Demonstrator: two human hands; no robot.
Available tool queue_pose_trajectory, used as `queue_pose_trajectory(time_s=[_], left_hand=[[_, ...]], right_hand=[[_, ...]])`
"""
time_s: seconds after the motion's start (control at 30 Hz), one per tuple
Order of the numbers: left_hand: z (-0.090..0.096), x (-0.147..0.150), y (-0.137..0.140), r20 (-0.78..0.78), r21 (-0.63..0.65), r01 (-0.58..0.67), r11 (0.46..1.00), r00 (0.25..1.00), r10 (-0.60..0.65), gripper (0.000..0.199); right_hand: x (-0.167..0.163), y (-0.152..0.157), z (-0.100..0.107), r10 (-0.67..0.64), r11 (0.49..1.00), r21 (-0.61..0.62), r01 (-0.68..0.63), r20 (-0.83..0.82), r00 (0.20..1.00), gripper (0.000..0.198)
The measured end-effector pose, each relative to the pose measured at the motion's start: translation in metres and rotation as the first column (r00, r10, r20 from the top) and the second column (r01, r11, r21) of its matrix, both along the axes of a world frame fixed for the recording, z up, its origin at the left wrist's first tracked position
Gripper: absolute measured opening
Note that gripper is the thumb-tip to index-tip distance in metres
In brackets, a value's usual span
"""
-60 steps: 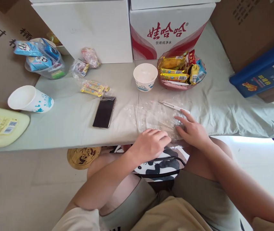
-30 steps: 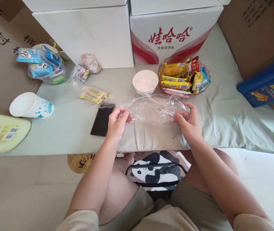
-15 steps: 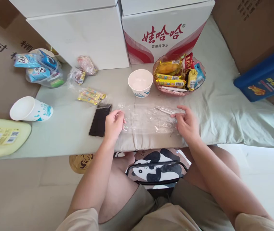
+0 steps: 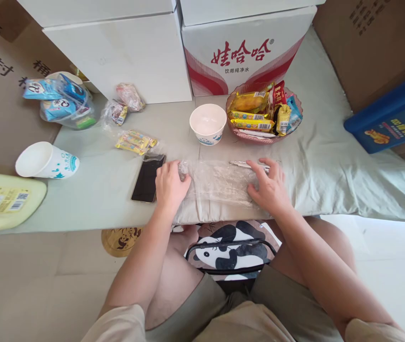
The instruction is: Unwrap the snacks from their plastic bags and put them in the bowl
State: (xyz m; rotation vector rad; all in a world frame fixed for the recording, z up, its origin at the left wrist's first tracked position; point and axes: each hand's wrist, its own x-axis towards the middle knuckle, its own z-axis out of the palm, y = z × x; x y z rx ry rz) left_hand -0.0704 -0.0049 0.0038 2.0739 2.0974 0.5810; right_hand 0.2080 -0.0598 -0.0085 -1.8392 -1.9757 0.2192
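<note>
A clear plastic bag (image 4: 216, 183) lies spread on the cloth near the table's front edge, between my two hands. At its left end rests my left hand (image 4: 171, 183), fingers flat and thumb apart. My right hand (image 4: 269, 185) is spread over the bag's right end, with its fingers apart. A slim, pale, pen-like stick (image 4: 241, 164) lies at the bag's upper right, partly hidden by my right fingers. Close beside my left hand is a black phone (image 4: 147, 180), lying flat.
Beyond the bag stand a paper cup (image 4: 207, 124) and a pink bowl (image 4: 255, 137) of packaged snacks. Leftward are small yellow packets (image 4: 134, 141), a tipped paper cup (image 4: 47, 160) and a pale yellow bottle (image 4: 13, 202). White boxes (image 4: 124, 57) line the back.
The bag, held up by both hands before, now lies flatter on the table. Both hands have opened and come down onto its ends.
</note>
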Motion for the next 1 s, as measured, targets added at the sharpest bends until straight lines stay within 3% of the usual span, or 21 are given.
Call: queue_pose_trajectory(time_s=[0.1, 0.23, 0.33, 0.43, 0.6, 0.7, 0.8, 0.87, 0.93, 0.97, 1.0], left_hand=[[-0.011, -0.004, 0.004, 0.074, 0.069, 0.072, 0.995, 0.994, -0.077, 0.046], [-0.013, -0.007, 0.008, 0.2, 0.057, 0.136, 0.989, 0.969, -0.145, 0.044], [-0.007, -0.002, 0.006, 0.294, 0.006, 0.198, 0.98, 0.936, -0.191, 0.043], [0.001, 0.011, 0.001, 0.394, 0.054, 0.264, 0.963, 0.881, -0.263, 0.038], [0.014, 0.032, -0.012, 0.492, 0.235, 0.368, 0.899, 0.753, -0.437, 0.025], [0.016, 0.035, -0.016, 0.515, 0.311, 0.338, 0.888, 0.725, -0.457, 0.029], [0.011, 0.031, -0.014, 0.599, 0.352, 0.159, 0.922, 0.719, -0.353, 0.045], [0.007, 0.028, -0.011, 0.744, 0.245, 0.083, 0.966, 0.623, -0.242, 0.051], [0.006, 0.029, -0.008, 0.883, 0.023, 0.171, 0.985, 0.459, -0.101, 0.049], [0.005, 0.031, -0.007, 0.922, -0.1, 0.285, 0.953, 0.386, -0.019, 0.048], [0.006, 0.033, -0.007, 0.94, -0.206, 0.416, 0.885, 0.337, 0.061, 0.048]], right_hand=[[0.005, -0.005, 0.0, 0.156, 0.985, -0.077, -0.154, 0.025, 0.987, 0.077], [0.017, -0.008, 0.005, 0.404, 0.895, -0.18, -0.409, -0.065, 0.912, 0.08], [0.021, -0.002, 0.011, 0.341, 0.935, -0.036, -0.352, -0.178, 0.923, 0.06], [0.012, 0.008, 0.013, 0.295, 0.954, 0.055, -0.295, -0.353, 0.888, 0.046], [-0.018, 0.017, 0.003, 0.294, 0.918, -0.057, -0.392, -0.567, 0.77, 0.07], [-0.027, 0.018, 0.001, 0.219, 0.921, -0.13, -0.368, -0.607, 0.763, 0.036], [-0.028, 0.018, 0.004, 0.124, 0.95, -0.14, -0.278, -0.65, 0.75, 0.009], [-0.028, 0.018, 0.007, 0.061, 0.966, -0.126, -0.228, -0.741, 0.669, 0.012], [-0.03, 0.018, 0.01, 0.015, 0.969, -0.129, -0.21, -0.82, 0.572, 0.017], [-0.031, 0.018, 0.01, 0.0, 0.97, -0.131, -0.204, -0.842, 0.539, 0.018], [-0.032, 0.019, 0.011, -0.011, 0.972, -0.13, -0.194, -0.855, 0.518, 0.019]])
